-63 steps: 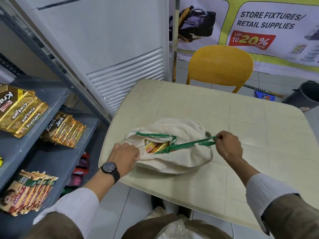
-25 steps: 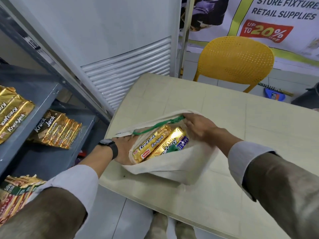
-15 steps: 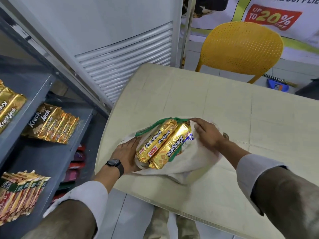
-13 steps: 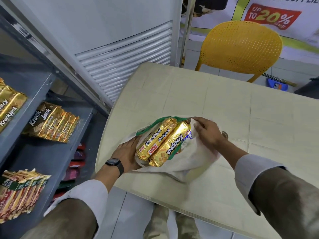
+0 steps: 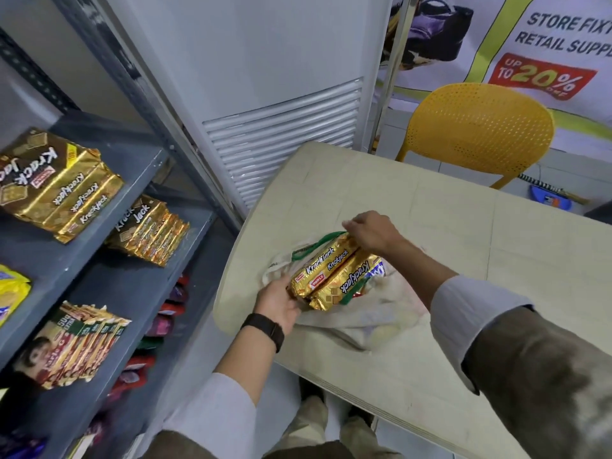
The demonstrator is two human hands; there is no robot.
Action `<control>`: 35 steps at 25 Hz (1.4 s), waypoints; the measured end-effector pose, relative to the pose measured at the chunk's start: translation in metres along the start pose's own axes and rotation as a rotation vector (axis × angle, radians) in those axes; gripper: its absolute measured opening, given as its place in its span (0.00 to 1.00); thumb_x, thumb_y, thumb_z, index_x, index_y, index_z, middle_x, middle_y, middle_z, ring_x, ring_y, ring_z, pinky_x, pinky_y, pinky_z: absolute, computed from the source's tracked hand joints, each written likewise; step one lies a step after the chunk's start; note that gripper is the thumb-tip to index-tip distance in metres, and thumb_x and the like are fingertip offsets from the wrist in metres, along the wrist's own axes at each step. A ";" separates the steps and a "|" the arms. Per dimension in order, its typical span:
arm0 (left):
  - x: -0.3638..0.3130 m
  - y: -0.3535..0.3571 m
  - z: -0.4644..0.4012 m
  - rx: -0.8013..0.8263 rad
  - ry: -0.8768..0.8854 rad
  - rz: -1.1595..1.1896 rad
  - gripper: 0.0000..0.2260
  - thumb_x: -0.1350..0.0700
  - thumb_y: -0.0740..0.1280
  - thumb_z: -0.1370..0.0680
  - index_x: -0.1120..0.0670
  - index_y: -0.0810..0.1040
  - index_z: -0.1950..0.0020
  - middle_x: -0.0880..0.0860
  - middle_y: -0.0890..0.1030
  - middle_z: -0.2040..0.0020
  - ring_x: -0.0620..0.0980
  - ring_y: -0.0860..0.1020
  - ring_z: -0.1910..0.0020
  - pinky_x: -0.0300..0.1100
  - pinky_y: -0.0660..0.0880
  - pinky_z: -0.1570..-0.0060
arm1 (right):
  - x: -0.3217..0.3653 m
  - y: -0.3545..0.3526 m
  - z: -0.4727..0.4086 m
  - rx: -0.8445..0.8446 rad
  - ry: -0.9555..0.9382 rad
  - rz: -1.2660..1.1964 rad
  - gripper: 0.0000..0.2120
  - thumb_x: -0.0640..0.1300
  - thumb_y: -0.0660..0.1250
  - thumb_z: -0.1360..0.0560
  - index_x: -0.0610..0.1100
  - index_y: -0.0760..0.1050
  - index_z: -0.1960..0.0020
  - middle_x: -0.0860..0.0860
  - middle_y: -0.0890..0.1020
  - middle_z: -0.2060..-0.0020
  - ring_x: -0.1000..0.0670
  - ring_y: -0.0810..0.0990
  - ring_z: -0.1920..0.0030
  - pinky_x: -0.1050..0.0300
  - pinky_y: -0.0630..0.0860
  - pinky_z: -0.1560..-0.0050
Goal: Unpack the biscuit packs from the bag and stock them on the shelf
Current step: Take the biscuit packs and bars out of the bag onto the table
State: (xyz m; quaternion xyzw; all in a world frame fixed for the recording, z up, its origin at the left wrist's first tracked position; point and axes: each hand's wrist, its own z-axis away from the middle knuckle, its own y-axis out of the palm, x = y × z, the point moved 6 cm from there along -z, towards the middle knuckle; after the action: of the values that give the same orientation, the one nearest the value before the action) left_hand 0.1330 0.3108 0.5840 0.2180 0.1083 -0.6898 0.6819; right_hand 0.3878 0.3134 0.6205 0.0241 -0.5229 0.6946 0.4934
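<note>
Biscuit packs (image 5: 334, 276), several gold foil ones held together as a bundle, are seen at the mouth of the cloth bag (image 5: 374, 321), which lies on the table (image 5: 463, 233) near its left edge. The bundle is held at both ends: the left hand (image 5: 278, 301) is cupped with curled fingers around the near end, and the right hand (image 5: 369, 230) grips the far end from above. The green handle (image 5: 314, 246) of the bag is draped around the bundle, one part at the far end and one part crossing the near end.

The packs are judged to be light, with a stiff shape, but the biscuits inside are fragile and can be crushed by a strong squeeze. The foil wrapper looks smooth and is probably slippery, so single packs could slide out of the bundle if only the middle is held. A hold at the two short ends, with pressure along the length, seems the safest. The bag is soft and gives no support; its handle may catch on the packs when they are lifted.

The shelf (image 5: 99, 260) stands at the left, well apart from the bag, and similar gold packs (image 5: 63, 190) are already stacked on it.
</note>
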 end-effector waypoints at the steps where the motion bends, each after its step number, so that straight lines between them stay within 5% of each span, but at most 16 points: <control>1: -0.001 0.009 0.001 0.010 -0.031 0.028 0.07 0.56 0.62 0.16 0.56 0.78 0.43 0.61 0.84 0.45 0.58 0.82 0.46 0.54 0.80 0.47 | 0.005 0.006 -0.004 0.061 0.044 0.051 0.21 0.57 0.62 0.19 0.40 0.82 0.48 0.42 0.84 0.50 0.41 0.82 0.50 0.48 0.78 0.47; 4: -0.006 0.017 -0.006 -0.001 -0.068 0.006 0.13 0.61 0.60 0.17 0.60 0.78 0.35 0.63 0.83 0.39 0.58 0.82 0.45 0.60 0.75 0.35 | 0.018 0.016 -0.004 0.091 0.070 0.189 0.15 0.52 0.64 0.20 0.39 0.75 0.53 0.42 0.82 0.52 0.42 0.80 0.54 0.52 0.74 0.57; 6: -0.014 0.018 -0.004 0.030 -0.064 -0.061 0.11 0.64 0.58 0.17 0.63 0.77 0.39 0.65 0.79 0.35 0.59 0.80 0.40 0.60 0.72 0.31 | 0.023 0.014 0.002 0.057 0.083 0.179 0.11 0.49 0.66 0.21 0.40 0.75 0.53 0.43 0.82 0.53 0.42 0.80 0.56 0.52 0.73 0.60; 8: -0.021 0.022 0.018 0.040 -0.032 -0.088 0.08 0.65 0.59 0.18 0.62 0.76 0.43 0.66 0.75 0.30 0.57 0.79 0.45 0.59 0.71 0.31 | 0.025 0.003 0.012 0.010 0.100 0.124 0.11 0.48 0.67 0.23 0.39 0.79 0.52 0.43 0.83 0.54 0.43 0.82 0.56 0.51 0.77 0.60; 10: -0.020 0.025 0.039 0.052 -0.011 -0.058 0.10 0.66 0.60 0.17 0.62 0.74 0.36 0.65 0.79 0.38 0.56 0.80 0.52 0.58 0.77 0.38 | 0.025 -0.018 0.032 -0.054 0.104 0.050 0.12 0.48 0.69 0.26 0.39 0.83 0.52 0.43 0.85 0.56 0.43 0.83 0.57 0.48 0.82 0.57; 12: -0.012 0.035 0.064 0.070 0.012 -0.021 0.10 0.67 0.61 0.18 0.62 0.75 0.37 0.63 0.82 0.43 0.59 0.83 0.46 0.59 0.78 0.39 | 0.018 -0.047 0.061 -0.125 0.087 -0.038 0.11 0.46 0.71 0.28 0.39 0.86 0.52 0.44 0.86 0.57 0.43 0.84 0.56 0.47 0.83 0.54; 15: 0.007 0.057 0.106 0.062 0.129 -0.097 0.10 0.70 0.63 0.20 0.58 0.80 0.47 0.59 0.85 0.46 0.58 0.83 0.47 0.52 0.80 0.44 | -0.007 -0.093 0.117 -0.234 0.082 -0.232 0.08 0.43 0.72 0.29 0.45 0.87 0.51 0.48 0.87 0.57 0.47 0.84 0.55 0.51 0.81 0.56; 18: 0.039 0.106 0.146 0.109 0.290 -0.223 0.15 0.71 0.63 0.22 0.52 0.82 0.55 0.50 0.86 0.53 0.50 0.83 0.51 0.43 0.76 0.51 | -0.071 -0.133 0.163 -0.338 0.126 -0.464 0.07 0.41 0.75 0.31 0.47 0.86 0.53 0.52 0.87 0.60 0.46 0.86 0.59 0.50 0.83 0.58; 25: 0.170 0.237 0.143 0.329 0.487 -0.517 0.23 0.75 0.65 0.26 0.48 0.84 0.47 0.42 0.87 0.51 0.43 0.84 0.48 0.38 0.80 0.48 | -0.288 -0.162 0.241 -0.498 0.294 -0.727 0.13 0.32 0.76 0.33 0.49 0.84 0.58 0.52 0.88 0.60 0.52 0.86 0.56 0.59 0.76 0.54; 28: 0.234 0.285 0.122 0.420 0.492 -0.619 0.29 0.77 0.65 0.27 0.50 0.81 0.34 0.42 0.86 0.44 0.41 0.83 0.43 0.48 0.79 0.38 | -0.379 -0.149 0.267 -0.575 0.465 -0.741 0.15 0.29 0.75 0.36 0.48 0.83 0.59 0.53 0.88 0.62 0.51 0.87 0.57 0.56 0.81 0.53; 32: 0.311 0.341 0.085 0.486 0.493 -0.783 0.32 0.78 0.66 0.29 0.55 0.75 0.27 0.44 0.83 0.40 0.31 0.81 0.47 0.41 0.78 0.40 | -0.481 -0.123 0.282 -0.669 0.666 -0.757 0.15 0.28 0.71 0.37 0.49 0.82 0.64 0.53 0.86 0.64 0.45 0.86 0.56 0.57 0.79 0.59; 35: 0.344 0.354 0.055 0.472 0.459 -0.848 0.34 0.78 0.69 0.30 0.56 0.74 0.27 0.49 0.82 0.37 0.37 0.81 0.44 0.39 0.78 0.40 | -0.522 -0.103 0.280 -0.717 0.691 -0.770 0.14 0.28 0.73 0.38 0.48 0.81 0.66 0.54 0.86 0.65 0.48 0.86 0.57 0.50 0.83 0.50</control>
State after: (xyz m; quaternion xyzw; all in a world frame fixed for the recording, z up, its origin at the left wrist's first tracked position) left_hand 0.4831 -0.0377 0.5305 0.4478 0.1752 -0.8448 0.2347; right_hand 0.5933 -0.2446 0.5328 -0.1818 -0.4876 0.2163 0.8261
